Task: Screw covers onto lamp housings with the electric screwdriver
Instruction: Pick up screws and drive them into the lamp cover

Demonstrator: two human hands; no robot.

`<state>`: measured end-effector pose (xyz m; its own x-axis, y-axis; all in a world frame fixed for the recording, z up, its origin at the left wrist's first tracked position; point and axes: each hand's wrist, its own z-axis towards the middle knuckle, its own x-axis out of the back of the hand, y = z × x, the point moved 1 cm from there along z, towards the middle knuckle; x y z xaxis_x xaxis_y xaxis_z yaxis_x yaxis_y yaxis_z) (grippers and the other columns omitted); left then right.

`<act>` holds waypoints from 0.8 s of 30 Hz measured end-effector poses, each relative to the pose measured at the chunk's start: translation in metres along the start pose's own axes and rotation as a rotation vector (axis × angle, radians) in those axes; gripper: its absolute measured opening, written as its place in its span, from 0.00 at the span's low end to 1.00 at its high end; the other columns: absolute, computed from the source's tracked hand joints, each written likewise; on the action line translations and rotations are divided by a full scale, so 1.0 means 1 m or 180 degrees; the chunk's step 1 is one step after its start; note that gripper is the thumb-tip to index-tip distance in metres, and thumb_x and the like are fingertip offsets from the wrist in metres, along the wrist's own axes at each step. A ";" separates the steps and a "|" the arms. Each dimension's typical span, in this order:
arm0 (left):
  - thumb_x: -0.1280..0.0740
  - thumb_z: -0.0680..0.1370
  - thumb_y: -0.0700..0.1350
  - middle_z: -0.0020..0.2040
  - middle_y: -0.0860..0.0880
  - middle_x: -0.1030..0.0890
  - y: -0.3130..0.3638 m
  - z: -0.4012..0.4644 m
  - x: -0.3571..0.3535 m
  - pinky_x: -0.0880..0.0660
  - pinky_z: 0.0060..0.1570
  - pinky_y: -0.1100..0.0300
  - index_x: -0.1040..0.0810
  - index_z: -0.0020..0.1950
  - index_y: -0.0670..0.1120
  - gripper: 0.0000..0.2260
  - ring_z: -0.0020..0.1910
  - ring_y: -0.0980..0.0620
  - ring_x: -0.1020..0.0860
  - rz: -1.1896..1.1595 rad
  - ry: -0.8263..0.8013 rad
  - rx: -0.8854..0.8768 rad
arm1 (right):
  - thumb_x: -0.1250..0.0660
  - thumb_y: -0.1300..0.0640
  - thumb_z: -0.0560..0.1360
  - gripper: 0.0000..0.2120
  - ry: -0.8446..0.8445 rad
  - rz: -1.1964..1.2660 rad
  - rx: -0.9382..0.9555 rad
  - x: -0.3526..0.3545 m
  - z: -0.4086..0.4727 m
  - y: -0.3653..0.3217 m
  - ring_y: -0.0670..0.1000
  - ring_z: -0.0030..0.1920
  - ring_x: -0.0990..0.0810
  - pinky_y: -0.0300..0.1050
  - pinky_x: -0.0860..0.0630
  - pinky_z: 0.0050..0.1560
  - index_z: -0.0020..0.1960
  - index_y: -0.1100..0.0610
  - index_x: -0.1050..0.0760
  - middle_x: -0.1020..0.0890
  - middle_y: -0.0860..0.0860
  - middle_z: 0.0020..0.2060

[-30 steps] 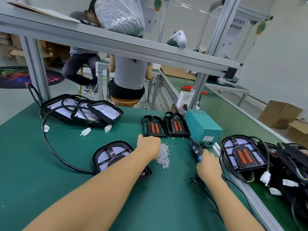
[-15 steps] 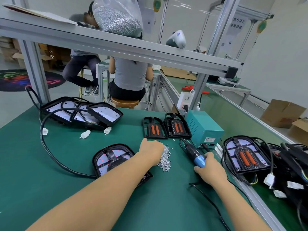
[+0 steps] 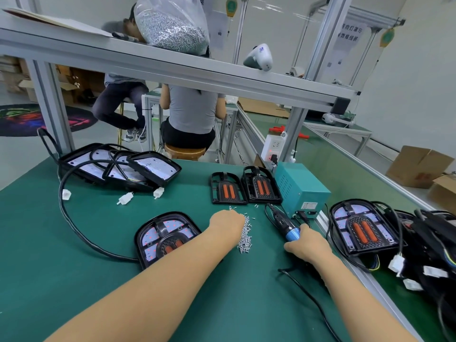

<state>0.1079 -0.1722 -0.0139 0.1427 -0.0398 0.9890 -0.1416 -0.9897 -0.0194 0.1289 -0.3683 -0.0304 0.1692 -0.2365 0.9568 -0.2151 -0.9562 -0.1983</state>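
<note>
- The left hand point(image 3: 228, 222) rests on the screw pile point(image 3: 244, 236) in the middle of the green table point(image 3: 74, 280). Its fingers point away from the camera and are hidden, so whether they pinch a screw cannot be told.
- The right hand point(image 3: 306, 245) grips the screwdriver point(image 3: 283, 224) by its blue collar. The black body lies low over the table, angled up and to the left, toward the blue power box point(image 3: 299, 187).
- A cord point(image 3: 313, 299) runs from under the right wrist toward the near table edge.
- One housing point(image 3: 167, 236) with its cover point(image 3: 172, 244) in place lies just left of the screw pile, partly hidden by the left forearm. A black cable point(image 3: 74, 233) loops from it across the table.
- Two loose covers point(image 3: 244, 188) with orange inserts lie side by side behind the pile, just left of the power box.
- A stack of housings point(image 3: 118, 166) sits at the far left of the table, with white connectors point(image 3: 125, 198) in front of it.
- Another covered housing point(image 3: 362, 227) lies to the right of the right hand, beside a heap of cables point(image 3: 434, 243).
- A bag of screws point(image 3: 172, 25) stands on the shelf point(image 3: 222, 77) above the table.
</note>
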 end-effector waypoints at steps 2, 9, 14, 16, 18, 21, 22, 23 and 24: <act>0.40 0.73 0.28 0.48 0.42 0.23 0.001 -0.002 -0.001 0.31 0.40 0.56 0.24 0.56 0.38 0.14 0.45 0.44 0.25 0.0113 0.0012 -0.0002 | 0.33 0.51 0.73 0.19 -0.0019 0.0006 0.0008 0.000 0.000 -0.001 0.54 0.46 0.24 0.43 0.32 0.38 0.58 0.56 0.36 0.25 0.51 0.45; 0.38 0.73 0.33 0.49 0.47 0.22 -0.003 -0.002 -0.001 0.27 0.51 0.54 0.23 0.55 0.43 0.13 0.49 0.44 0.23 0.0300 0.0009 0.0277 | 0.34 0.51 0.74 0.19 0.0036 0.0038 0.0082 -0.001 -0.001 -0.001 0.56 0.47 0.24 0.44 0.31 0.41 0.61 0.57 0.35 0.25 0.53 0.49; 0.39 0.74 0.31 0.37 0.49 0.29 -0.012 -0.002 0.000 0.35 0.35 0.60 0.24 0.53 0.42 0.12 0.42 0.46 0.29 0.0114 -0.0067 0.0258 | 0.34 0.51 0.74 0.18 0.0089 0.0068 0.0111 -0.006 -0.001 0.001 0.56 0.48 0.24 0.44 0.31 0.41 0.58 0.57 0.35 0.24 0.53 0.51; 0.39 0.74 0.30 0.36 0.49 0.31 -0.012 -0.001 0.001 0.34 0.34 0.59 0.24 0.55 0.39 0.12 0.42 0.44 0.28 0.0136 -0.0118 0.0183 | 0.34 0.51 0.74 0.16 0.0111 0.0069 0.0131 -0.007 0.000 0.003 0.56 0.48 0.24 0.44 0.32 0.41 0.56 0.56 0.36 0.24 0.54 0.52; 0.40 0.74 0.30 0.37 0.47 0.31 -0.014 -0.002 0.003 0.32 0.37 0.57 0.24 0.55 0.37 0.12 0.42 0.44 0.27 0.0197 -0.0131 0.0122 | 0.35 0.51 0.74 0.16 0.0121 0.0072 0.0161 -0.008 0.001 0.003 0.56 0.48 0.24 0.44 0.32 0.40 0.55 0.56 0.36 0.23 0.54 0.51; 0.40 0.75 0.30 0.46 0.44 0.24 -0.013 -0.002 0.002 0.32 0.40 0.56 0.25 0.56 0.38 0.12 0.47 0.42 0.24 0.0256 -0.0123 0.0088 | 0.34 0.51 0.74 0.16 0.0108 0.0080 0.0147 -0.007 0.003 0.004 0.55 0.47 0.24 0.44 0.32 0.38 0.55 0.56 0.36 0.24 0.53 0.49; 0.40 0.75 0.31 0.52 0.43 0.22 -0.012 -0.003 0.001 0.31 0.40 0.56 0.26 0.58 0.39 0.12 0.51 0.42 0.23 0.0279 -0.0126 0.0077 | 0.34 0.51 0.74 0.16 0.0100 0.0079 0.0128 -0.006 0.003 0.005 0.55 0.46 0.24 0.44 0.33 0.37 0.55 0.56 0.36 0.24 0.52 0.47; 0.40 0.76 0.31 0.56 0.43 0.22 -0.010 -0.003 -0.001 0.31 0.41 0.56 0.27 0.59 0.39 0.13 0.53 0.43 0.23 0.0293 -0.0135 0.0060 | 0.34 0.51 0.73 0.16 0.0086 0.0068 0.0102 -0.006 0.004 0.005 0.55 0.45 0.24 0.43 0.34 0.34 0.55 0.55 0.36 0.25 0.51 0.45; 0.40 0.76 0.31 0.58 0.42 0.22 -0.009 -0.003 -0.002 0.31 0.42 0.56 0.27 0.60 0.39 0.14 0.55 0.42 0.23 0.0306 -0.0159 0.0050 | 0.34 0.51 0.72 0.16 0.0054 0.0043 0.0077 -0.005 0.004 0.006 0.54 0.45 0.24 0.42 0.35 0.33 0.55 0.55 0.36 0.26 0.49 0.42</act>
<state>0.1055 -0.1628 -0.0151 0.1778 -0.1410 0.9739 -0.1418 -0.9830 -0.1165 0.1304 -0.3736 -0.0369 0.1500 -0.2465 0.9575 -0.1940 -0.9569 -0.2160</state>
